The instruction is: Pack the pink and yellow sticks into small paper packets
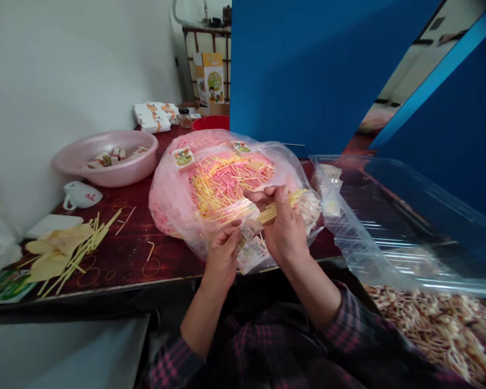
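Head view: the held sticks (269, 214) are slim, straight and pale yellow.

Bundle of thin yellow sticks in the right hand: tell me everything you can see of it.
The bundle of thin yellow sticks looks straight and roughly parallel; material unclear. It slants across the right hand, passing behind the thumb, its upper-right end poking out beyond. Its lower-left end meets a clear, printed plastic wrapper at the left hand's fingertips; whether it sits inside is unclear.
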`<state>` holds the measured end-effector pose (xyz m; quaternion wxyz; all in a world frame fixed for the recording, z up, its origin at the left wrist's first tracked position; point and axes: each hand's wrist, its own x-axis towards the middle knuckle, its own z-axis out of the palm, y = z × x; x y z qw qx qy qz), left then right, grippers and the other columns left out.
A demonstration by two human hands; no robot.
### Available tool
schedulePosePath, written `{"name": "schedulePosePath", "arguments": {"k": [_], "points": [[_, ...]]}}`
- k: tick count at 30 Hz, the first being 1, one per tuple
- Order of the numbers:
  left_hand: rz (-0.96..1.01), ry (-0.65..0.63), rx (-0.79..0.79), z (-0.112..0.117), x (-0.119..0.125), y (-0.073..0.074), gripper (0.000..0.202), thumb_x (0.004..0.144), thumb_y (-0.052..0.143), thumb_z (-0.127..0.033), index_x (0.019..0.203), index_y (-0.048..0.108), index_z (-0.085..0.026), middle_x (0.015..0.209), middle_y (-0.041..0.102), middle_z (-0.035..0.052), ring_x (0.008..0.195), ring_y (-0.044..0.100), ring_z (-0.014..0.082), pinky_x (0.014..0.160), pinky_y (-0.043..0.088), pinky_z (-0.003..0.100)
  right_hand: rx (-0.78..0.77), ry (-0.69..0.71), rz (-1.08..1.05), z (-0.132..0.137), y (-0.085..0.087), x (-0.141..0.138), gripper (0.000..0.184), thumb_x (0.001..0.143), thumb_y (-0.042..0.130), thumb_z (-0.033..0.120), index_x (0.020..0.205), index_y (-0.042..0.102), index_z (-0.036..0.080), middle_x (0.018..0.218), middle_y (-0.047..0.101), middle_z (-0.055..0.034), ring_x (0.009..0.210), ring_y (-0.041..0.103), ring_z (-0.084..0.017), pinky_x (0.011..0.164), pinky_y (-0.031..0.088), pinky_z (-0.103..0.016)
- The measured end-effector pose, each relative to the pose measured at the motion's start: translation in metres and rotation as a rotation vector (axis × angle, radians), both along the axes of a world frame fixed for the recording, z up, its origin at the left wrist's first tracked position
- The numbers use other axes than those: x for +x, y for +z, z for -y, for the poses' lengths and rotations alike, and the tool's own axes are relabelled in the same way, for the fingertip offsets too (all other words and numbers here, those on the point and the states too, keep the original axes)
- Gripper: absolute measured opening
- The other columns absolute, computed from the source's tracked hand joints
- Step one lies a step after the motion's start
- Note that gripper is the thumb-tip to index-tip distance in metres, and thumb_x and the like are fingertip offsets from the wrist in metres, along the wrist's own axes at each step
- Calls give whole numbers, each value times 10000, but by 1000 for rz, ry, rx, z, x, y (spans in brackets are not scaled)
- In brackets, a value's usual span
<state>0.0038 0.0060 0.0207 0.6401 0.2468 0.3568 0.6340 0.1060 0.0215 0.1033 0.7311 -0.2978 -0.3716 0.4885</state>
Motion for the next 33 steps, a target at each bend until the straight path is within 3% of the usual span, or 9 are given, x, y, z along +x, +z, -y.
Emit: {"name": "schedulePosePath", "arguments": {"k": [8, 13, 16, 21, 23, 25, 28, 30, 33], "points": [[13, -24, 8, 1, 5, 3, 295, 602, 945, -384, 731, 772, -184, 1187, 724, 40, 964, 669, 173, 888, 530, 307, 2, 52, 202, 4, -18, 0, 383, 980, 510, 596, 929, 607, 229, 901, 797, -35, 983, 753, -204, 958, 541, -386], [-16, 5, -7, -2, 4, 1, 329, 567, 964, -383, 718, 756, -177, 1107, 742, 22, 806, 643, 113, 756, 527, 245, 31, 102, 404, 2, -31, 6, 378, 968, 549, 548, 866, 690, 213, 1017, 786, -65, 1157, 682, -215, 1064, 484, -400], [-47, 18, -17, -4, 4, -2, 358, 542, 975, -394, 711, 748, -175, 1015, 752, 9, 699, 596, 79, 653, 502, 206, -65, 186, 378, -3, -39, 11, 396, 912, 607, 571, 828, 715, 199, 1016, 781, -75, 1038, 712, -223, 970, 542, -391], [-48, 41, -48, -6, 11, -5, 380, 492, 990, -367, 700, 736, -176, 779, 712, -27, 632, 577, 70, 577, 473, 172, -67, 218, 278, -9, -47, 15, 484, 841, 706, 545, 1221, 652, 250, 1134, 751, -68, 1105, 697, -219, 920, 576, -375], [-50, 50, -43, -7, 13, -6, 359, 514, 979, -359, 712, 739, -180, 794, 720, -19, 693, 620, 87, 623, 499, 175, -22, 192, 321, -8, -46, 17, 485, 873, 665, 563, 1245, 642, 253, 1123, 751, -67, 1090, 699, -215, 908, 582, -376], [-75, 67, -35, -9, 13, -7, 353, 535, 967, -371, 739, 748, -182, 872, 742, 3, 776, 656, 113, 696, 534, 200, 23, 163, 456, -7, -43, 22, 414, 947, 560, 563, 1136, 706, 226, 1067, 762, -70, 1032, 708, -205, 935, 567, -377], [-148, 108, -23, -15, 11, -7, 382, 538, 956, -404, 763, 745, -179, 941, 746, 17, 780, 657, 124, 721, 555, 238, 81, 54, 593, -3, -40, 32, 426, 1004, 461, 513, 1118, 727, 201, 1160, 742, -88, 1133, 669, -204, 1030, 506, -372], [-184, 158, 23, -17, 12, -5, 380, 557, 944, -425, 762, 735, -184, 950, 735, 8, 818, 663, 132, 776, 564, 260, 36, -12, 624, 0, -42, 38, 420, 962, 537, 509, 1198, 696, 200, 1214, 716, -94, 1129, 658, -210, 985, 518, -358], [-276, 251, 104, -13, 20, -2, 335, 627, 901, -449, 748, 723, -193, 1003, 722, 11, 946, 668, 163, 880, 550, 292, -121, 33, 663, 5, -51, 45, 438, 853, 684, 466, 1191, 693, 188, 1066, 727, -73, 837, 657, -171, 764, 540, -310]]}}
